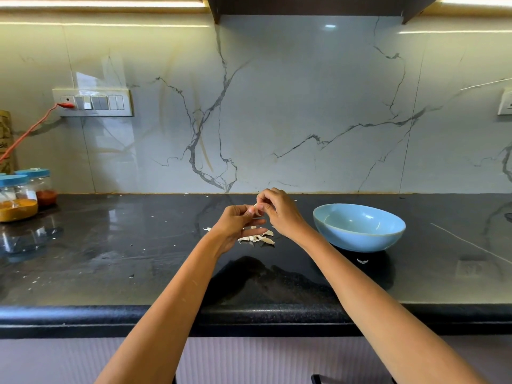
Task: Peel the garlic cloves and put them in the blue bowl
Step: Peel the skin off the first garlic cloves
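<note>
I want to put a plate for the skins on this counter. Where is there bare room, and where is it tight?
Bare counter lies between the spice jars and the left hand, and right of the blue bowl. It is tight between the hands and bowl: both hands work a garlic clove above the pile of cloves and skins; right hand sits near the bowl.

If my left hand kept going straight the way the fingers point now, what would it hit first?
Probably your right hand. The left hand points up and to the right, and both hands already meet around the garlic clove pinched between them. The blue bowl lies farther right, off that line, though depth is hard to judge.
</note>
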